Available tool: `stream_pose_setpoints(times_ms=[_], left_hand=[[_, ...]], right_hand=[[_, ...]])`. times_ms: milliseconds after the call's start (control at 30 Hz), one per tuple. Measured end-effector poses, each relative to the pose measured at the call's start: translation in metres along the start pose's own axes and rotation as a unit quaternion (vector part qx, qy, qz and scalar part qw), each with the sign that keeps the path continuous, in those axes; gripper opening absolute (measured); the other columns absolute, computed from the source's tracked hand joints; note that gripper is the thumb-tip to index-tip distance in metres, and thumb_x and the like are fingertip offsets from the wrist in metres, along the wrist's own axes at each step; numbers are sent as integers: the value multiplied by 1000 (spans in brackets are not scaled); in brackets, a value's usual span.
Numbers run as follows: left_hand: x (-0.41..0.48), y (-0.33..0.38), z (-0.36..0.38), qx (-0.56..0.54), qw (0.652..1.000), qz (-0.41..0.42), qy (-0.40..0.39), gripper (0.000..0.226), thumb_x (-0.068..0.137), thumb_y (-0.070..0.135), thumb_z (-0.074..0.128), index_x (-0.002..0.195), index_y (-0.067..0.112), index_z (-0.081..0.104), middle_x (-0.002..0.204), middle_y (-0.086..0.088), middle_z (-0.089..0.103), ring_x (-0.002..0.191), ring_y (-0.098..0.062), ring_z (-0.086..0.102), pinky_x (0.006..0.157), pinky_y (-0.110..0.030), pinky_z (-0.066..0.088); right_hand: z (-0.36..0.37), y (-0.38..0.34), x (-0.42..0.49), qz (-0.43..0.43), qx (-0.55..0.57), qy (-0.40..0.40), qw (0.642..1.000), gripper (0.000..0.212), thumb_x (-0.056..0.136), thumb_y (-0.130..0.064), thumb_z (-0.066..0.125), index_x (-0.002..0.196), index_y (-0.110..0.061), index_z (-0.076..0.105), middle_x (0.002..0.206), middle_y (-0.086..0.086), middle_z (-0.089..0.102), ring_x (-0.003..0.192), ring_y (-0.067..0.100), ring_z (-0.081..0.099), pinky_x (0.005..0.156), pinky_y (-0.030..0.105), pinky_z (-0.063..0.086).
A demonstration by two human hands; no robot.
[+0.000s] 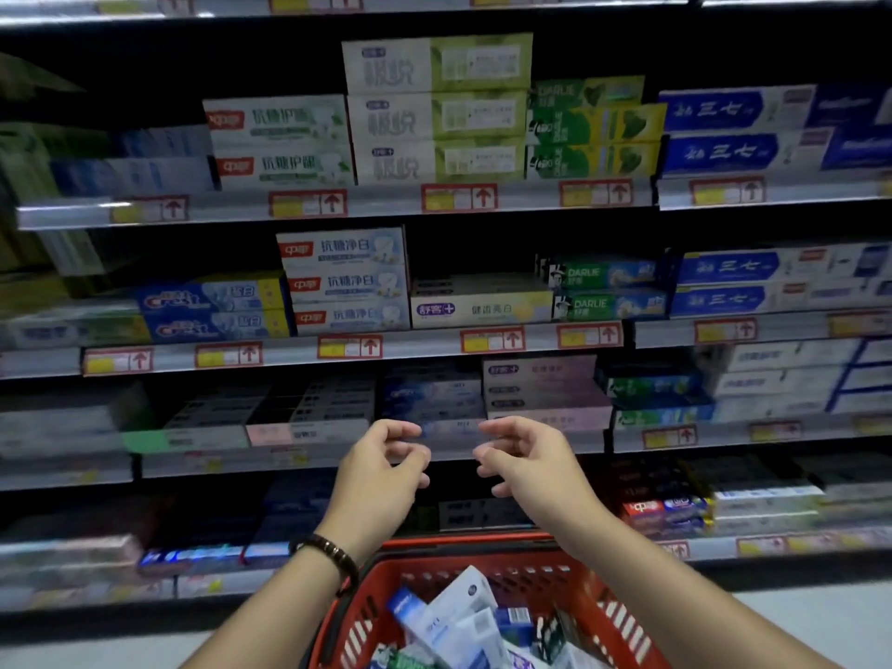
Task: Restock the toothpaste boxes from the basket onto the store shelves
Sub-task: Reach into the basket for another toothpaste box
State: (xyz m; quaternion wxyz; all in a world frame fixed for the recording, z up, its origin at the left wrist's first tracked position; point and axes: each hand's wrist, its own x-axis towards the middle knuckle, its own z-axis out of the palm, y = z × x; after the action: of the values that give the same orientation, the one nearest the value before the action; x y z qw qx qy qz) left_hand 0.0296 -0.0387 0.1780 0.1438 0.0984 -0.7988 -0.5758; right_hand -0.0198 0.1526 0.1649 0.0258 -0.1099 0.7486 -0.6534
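- The fingers (403, 429) of the left hand (386, 463) are loosely curled, thumb tip close under the fingertips; nothing lies between them and the hand holds nothing.
- The fingers of the right hand (523, 458) curl in the same loose way, pointing toward the left hand's; they too hold nothing; a narrow gap parts the two sets of fingertips.
- Just behind the fingertips runs the grey front rail (453, 451) of a shelf; on it, above the left fingers, sits a stack of blue-and-white boxes (434, 398); above the right fingers, a stack of pale pink boxes (540, 388); the view is too blurred to tell whether any fingertip touches the rail.
- Well below the fingers, under both wrists, stands the red basket (359, 605); the toothpaste boxes (463, 615) lie in it in a loose heap, tilted at odd angles, apart from both hands.
- A dark beaded bracelet (333, 552) circles the left wrist.
- Higher above the fingers, two more shelves carry toothpaste stacked flat; red-and-yellow price tags (350, 346) line their rails.
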Motion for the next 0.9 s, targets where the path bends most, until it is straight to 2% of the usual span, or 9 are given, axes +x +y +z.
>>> stream_pose_setpoints(times_ms=[333, 500, 667, 800, 900], left_hand=[[-17, -47, 21, 27, 996, -64, -52, 15, 97, 15, 67, 108, 25, 66, 92, 0, 77, 75, -18, 77, 76, -44, 61], [-22, -70, 27, 64, 989, -103, -81, 13, 96, 17, 70, 107, 23, 66, 95, -3, 77, 76, -20, 77, 68, -34, 59], [-24, -89, 30, 83, 978, -150, -116, 13, 97, 16, 70, 109, 18, 67, 95, -13, 76, 77, -22, 77, 67, -35, 58], [-21, -96, 29, 94, 971, -169, -139, 11, 98, 18, 69, 109, 20, 68, 100, -8, 76, 75, -17, 75, 74, -41, 61], [-18, -93, 27, 74, 970, -175, -153, 9, 98, 19, 67, 107, 21, 68, 104, -5, 76, 86, -27, 78, 74, -40, 59]], right_hand=[[-10, 53, -25, 68, -5, -3, 998, 16, 97, -10, 71, 109, -20, 73, 100, 13, 79, 86, 18, 79, 66, 32, 60], [-14, 80, -31, 97, -14, 1, 995, 15, 95, -8, 74, 104, -19, 75, 94, 13, 78, 79, 17, 77, 66, 33, 60], [-17, 99, -35, 136, -19, -21, 990, 16, 94, -6, 75, 106, -16, 75, 94, 18, 77, 73, 14, 74, 62, 27, 58], [-19, 108, -36, 164, -42, -76, 983, 20, 91, -4, 79, 108, -14, 75, 87, 10, 79, 75, 17, 74, 62, 26, 58], [-17, 112, -32, 171, -60, -97, 979, 23, 88, -1, 80, 107, -12, 74, 90, 11, 81, 76, 19, 73, 62, 26, 56]])
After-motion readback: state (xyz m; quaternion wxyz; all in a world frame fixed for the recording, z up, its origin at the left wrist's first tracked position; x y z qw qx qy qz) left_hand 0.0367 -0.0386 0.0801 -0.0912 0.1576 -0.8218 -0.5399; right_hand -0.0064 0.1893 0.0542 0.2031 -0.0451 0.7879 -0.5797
